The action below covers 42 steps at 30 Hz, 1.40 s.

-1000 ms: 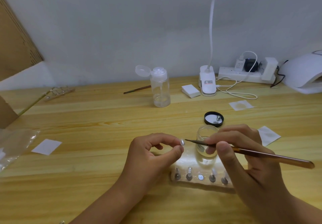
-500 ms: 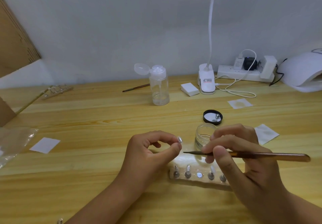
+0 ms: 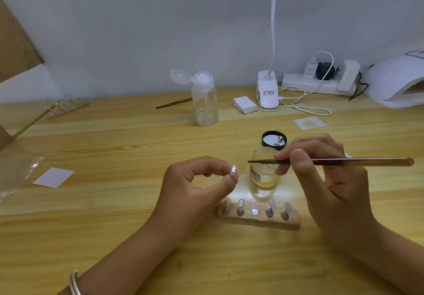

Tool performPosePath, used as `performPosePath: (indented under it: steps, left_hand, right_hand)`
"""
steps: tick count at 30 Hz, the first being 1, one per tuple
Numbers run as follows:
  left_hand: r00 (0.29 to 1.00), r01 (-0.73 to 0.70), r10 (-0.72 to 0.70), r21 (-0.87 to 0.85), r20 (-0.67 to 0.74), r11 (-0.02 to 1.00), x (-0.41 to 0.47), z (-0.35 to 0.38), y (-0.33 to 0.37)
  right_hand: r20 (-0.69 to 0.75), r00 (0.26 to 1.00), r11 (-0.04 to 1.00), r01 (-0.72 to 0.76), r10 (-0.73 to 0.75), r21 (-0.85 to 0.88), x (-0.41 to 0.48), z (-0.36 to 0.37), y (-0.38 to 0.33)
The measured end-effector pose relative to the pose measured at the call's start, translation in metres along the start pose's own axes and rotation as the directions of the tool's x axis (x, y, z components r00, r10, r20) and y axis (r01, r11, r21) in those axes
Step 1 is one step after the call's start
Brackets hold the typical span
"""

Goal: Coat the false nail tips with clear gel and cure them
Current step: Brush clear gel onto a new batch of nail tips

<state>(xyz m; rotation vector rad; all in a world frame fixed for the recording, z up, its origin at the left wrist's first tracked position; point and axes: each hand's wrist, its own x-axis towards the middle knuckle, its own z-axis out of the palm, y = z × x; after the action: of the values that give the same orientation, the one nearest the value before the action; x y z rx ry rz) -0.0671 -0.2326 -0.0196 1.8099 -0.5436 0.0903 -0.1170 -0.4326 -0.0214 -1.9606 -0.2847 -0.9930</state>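
My left hand [image 3: 197, 186] pinches a small clear nail tip [image 3: 233, 170] on its stand between thumb and forefinger. My right hand [image 3: 325, 180] grips a thin brown brush [image 3: 358, 162] that lies level, its bristle end just right of the nail tip and in front of the mouth of an open glass jar of clear gel [image 3: 263, 175]. In front of the jar lies a clear holder block [image 3: 259, 216] with several nail tips on metal stands. The white curing lamp [image 3: 394, 83] sits at the far right.
The jar's black lid [image 3: 274, 139] lies behind it. A clear pump bottle [image 3: 205, 101], a second brush [image 3: 174, 103], white pads [image 3: 245, 104], a clip lamp base [image 3: 267, 95] and a power strip [image 3: 321, 83] stand at the back. White paper squares [image 3: 54, 177] and a plastic bag [image 3: 13, 175] lie at left.
The brush tip dropped below the nail tip half a second ago, then rose and now sits level just right of the nail tip. My left hand stayed almost still.
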Motion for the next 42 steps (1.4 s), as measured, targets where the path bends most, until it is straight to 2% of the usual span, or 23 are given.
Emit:
performPosePath:
  steps: [5,15,29,42]
  left_hand:
    - [0.972,-0.18,0.172,0.032,0.16,0.983,-0.006,0.009,0.006]
    - [0.943,-0.174,0.094,0.233,0.319,0.957,-0.003,0.016,-0.004]
    - [0.944,-0.185,0.086,0.292,0.32,0.938,-0.001,0.015,-0.008]
    - [0.935,-0.215,0.047,0.456,0.352,0.864,-0.003,0.008,-0.008]
  right_hand:
    - [-0.021,0.999,0.999,-0.035,0.035,0.017,0.002,0.001,0.009]
    - [-0.018,1.0,0.999,-0.015,0.014,-0.045,0.001,0.003,0.009]
    - [-0.009,1.0,0.998,-0.023,0.023,-0.058,0.002,0.003,0.008]
    - [-0.044,0.997,0.998,-0.059,0.057,-0.035,0.006,-0.002,0.01]
